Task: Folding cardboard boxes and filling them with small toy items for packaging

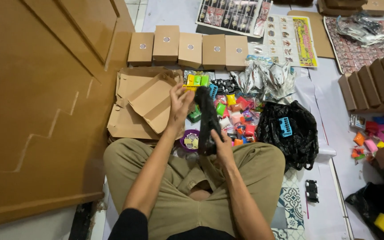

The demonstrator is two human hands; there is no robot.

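You are looking down under even, fairly bright indoor light that seems to come from overhead, so shadows stay soft and short: a faint one lies under your forearms on the trousers (178,186). The clear plastic packets (267,78) throw small white glints, and the black plastic bag (290,129) shows a dull sheen. The wide lens bends the wooden door (36,111) at the left edge (its straight lines bow outward). Corners are softer, the centre reasonably sharp.
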